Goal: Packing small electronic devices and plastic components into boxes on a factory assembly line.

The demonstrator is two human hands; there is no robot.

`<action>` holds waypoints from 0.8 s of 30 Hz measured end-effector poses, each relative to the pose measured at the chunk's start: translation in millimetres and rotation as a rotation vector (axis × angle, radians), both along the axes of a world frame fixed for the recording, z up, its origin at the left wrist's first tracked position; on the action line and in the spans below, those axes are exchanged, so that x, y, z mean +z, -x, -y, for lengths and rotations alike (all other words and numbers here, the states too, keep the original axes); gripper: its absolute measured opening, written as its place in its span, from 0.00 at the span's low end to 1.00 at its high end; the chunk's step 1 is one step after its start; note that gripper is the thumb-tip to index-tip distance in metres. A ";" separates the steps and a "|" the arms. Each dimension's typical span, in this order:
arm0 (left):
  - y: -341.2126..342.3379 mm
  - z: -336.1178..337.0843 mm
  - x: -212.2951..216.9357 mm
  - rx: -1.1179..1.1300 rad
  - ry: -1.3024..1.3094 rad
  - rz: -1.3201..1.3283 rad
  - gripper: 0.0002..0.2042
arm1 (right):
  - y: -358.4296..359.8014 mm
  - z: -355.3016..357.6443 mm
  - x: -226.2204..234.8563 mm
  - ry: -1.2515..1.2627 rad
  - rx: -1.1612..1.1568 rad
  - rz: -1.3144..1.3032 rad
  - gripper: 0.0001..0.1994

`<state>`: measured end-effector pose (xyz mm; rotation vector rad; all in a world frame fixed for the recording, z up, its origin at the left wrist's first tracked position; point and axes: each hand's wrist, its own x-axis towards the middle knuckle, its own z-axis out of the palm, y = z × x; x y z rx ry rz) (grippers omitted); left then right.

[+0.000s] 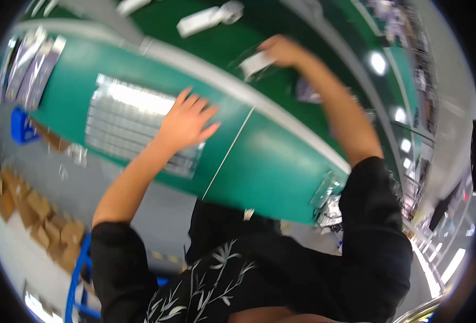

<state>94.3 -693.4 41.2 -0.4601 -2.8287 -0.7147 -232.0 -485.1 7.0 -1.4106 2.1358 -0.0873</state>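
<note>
My right hand (285, 51) reaches far over the dark green belt, its fingers closed on the end of a small white item (256, 65) that seems to be in clear wrap. Motion blur hides its exact kind. Nearer to me, my left hand (186, 123) has its fingers spread and holds nothing. It hovers over or rests on the right part of a shiny clear plastic sheet (124, 118) marked with a grid of lines; I cannot tell whether it touches. The sheet lies on the green work table (270, 161).
Another white item (200, 22) lies farther along the belt (162, 16). Long wrapped packs (30, 70) stand at the table's left end. Clear and silvery plastic packaging (329, 202) sits at its right end. Cardboard boxes (44, 220) and a blue frame (79, 280) are at lower left.
</note>
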 end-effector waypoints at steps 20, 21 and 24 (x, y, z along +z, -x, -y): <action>167.2 -227.5 442.1 0.414 -0.138 -0.114 0.40 | -366.3 -248.0 188.2 0.512 -0.742 -0.155 0.30; 145.9 -220.8 437.5 0.377 -0.179 -0.081 0.41 | -376.0 -266.4 194.3 0.498 -0.788 -0.182 0.29; 119.6 -235.5 423.5 0.254 -0.255 -0.005 0.42 | -389.1 -321.0 205.6 0.492 -0.943 -0.191 0.28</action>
